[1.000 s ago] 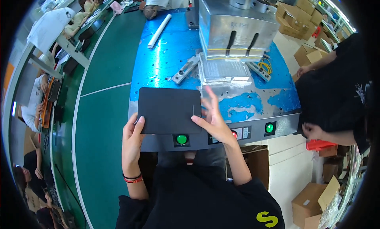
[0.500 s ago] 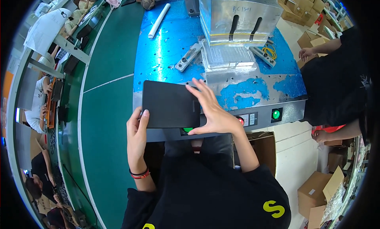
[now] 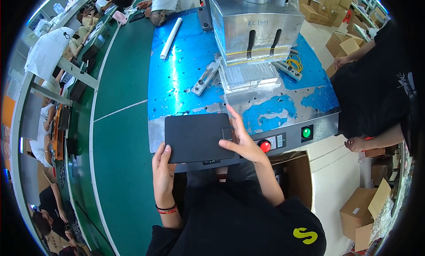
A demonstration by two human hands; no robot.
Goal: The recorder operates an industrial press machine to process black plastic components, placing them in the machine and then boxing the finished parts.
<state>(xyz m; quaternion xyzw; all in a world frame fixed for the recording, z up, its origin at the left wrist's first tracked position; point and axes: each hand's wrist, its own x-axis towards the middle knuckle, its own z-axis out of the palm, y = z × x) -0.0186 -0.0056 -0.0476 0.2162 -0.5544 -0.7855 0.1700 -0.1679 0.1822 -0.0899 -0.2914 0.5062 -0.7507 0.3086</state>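
A flat black rectangular case with rounded corners (image 3: 197, 138) is held level over the front edge of the press table. My left hand (image 3: 163, 169) grips its lower left corner, thumb on top and the other fingers curled beneath. At the opposite end my right hand (image 3: 244, 143) closes on the right edge beside a small rectangular tab, thumb on the top face and fingers along the side. Beyond the case stands the metal press head (image 3: 256, 30), above a clear, shallow-ridged lower mould (image 3: 251, 75). The underside of the case is hidden.
A red button (image 3: 264, 145) and a green button (image 3: 306, 132) sit on the table's front panel. Metal clamps (image 3: 205, 79) flank the mould, and a white roll (image 3: 171, 38) lies at the back left. A person in black (image 3: 372, 83) stands at the right, near cardboard boxes (image 3: 361, 211).
The black case has come lower and slightly right in view. My right hand, spread at its edge before, now closes on it with the thumb on top. The view has shifted a little.
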